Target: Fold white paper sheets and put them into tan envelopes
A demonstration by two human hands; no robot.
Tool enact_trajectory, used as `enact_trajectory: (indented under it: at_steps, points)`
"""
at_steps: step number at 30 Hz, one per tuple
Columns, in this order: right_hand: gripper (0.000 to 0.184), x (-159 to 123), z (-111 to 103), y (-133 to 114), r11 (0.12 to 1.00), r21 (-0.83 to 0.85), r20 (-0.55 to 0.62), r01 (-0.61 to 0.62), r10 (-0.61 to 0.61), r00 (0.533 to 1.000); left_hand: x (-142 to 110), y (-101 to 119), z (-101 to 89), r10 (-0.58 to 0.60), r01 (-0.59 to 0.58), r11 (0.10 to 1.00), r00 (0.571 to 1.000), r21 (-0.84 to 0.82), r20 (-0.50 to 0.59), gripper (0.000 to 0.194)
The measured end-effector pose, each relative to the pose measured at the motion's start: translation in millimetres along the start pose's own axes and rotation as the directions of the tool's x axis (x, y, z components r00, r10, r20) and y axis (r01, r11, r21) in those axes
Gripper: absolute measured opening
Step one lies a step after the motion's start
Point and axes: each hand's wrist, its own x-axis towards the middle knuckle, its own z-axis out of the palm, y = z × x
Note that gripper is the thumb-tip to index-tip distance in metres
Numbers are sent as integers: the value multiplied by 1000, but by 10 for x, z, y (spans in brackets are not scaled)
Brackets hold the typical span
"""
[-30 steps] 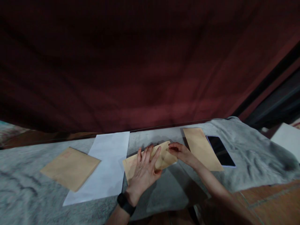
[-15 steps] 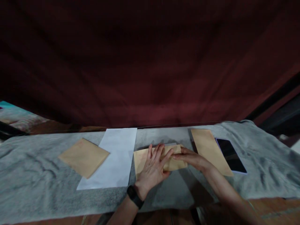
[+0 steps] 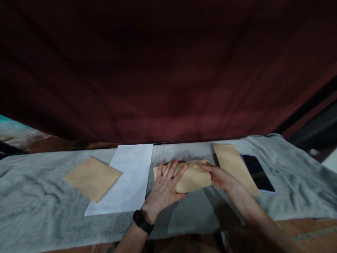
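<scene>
In front of me lies a tan paper envelope (image 3: pixel 195 177), its long side running left to right. Across its left part my left hand (image 3: pixel 165 184) presses flat, fingers spread, with a black band on that wrist. My right hand (image 3: pixel 217 175) pinches the envelope's right end, thumb on top and the other fingers mostly hidden under the paper. A sheet with a light edge shows below the envelope's left end, too covered to name.
Left of my hands, a white paper sheet (image 3: pixel 131 175) lies partly under a folded tan envelope (image 3: pixel 92 179). To the right, another tan envelope (image 3: pixel 235 168) rests beside a dark-screened phone (image 3: pixel 258 174). Grey cloth (image 3: pixel 44 189) covers the table; a dark red curtain (image 3: pixel 168 88) hangs behind.
My left hand has slid slightly left along the envelope. My right hand has shifted to its right end, and the paper there now lies smoother and wider over the top.
</scene>
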Motion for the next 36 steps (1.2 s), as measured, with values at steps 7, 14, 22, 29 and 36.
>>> enact_trajectory:
  at_steps: [7,14,22,29,36]
  points:
    - [31,5,96,44,522,699,328,-488,372,868,19,-45,-5,-9,10,1000,1000,11,-29,99]
    - [37,44,265,187,262,698,643,-667,180,744,-132,-628,-72,-216,216,976,975,-3,-53,111]
    - [56,-107,493,-16,820,466,638,-332,-51,768,-380,-979,-178,-457,474,881,846,6,273,108]
    - [65,-30,387,-49,849,386,727,-360,-40,686,-423,-1044,-211,-515,541,841,784,25,346,110]
    - [16,15,373,181,657,423,795,-623,61,604,-433,-1073,-181,-522,553,833,774,20,359,113]
